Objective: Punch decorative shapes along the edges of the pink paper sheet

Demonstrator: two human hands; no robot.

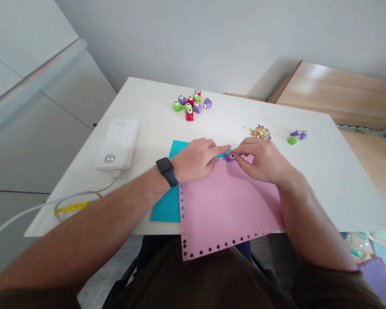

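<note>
Basically, right hand [263, 162] grip pinches purple craft punch [229, 157] at pink sheet [231, 197] edge; can't tell left hand [194, 159] grip. Confetti pile [260, 132] just beyond; white power bank [118, 143] left.

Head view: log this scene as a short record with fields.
left grip: above the sheets' upper edge, index finger pointing toward the purple punch
right grip: thumb and index finger on that punch
pink sheet: star holes along left, bottom and part of top edge
blue sheet: partly under the pink one
confetti: piled beyond the right grip
white device: left side, cable attached
</note>
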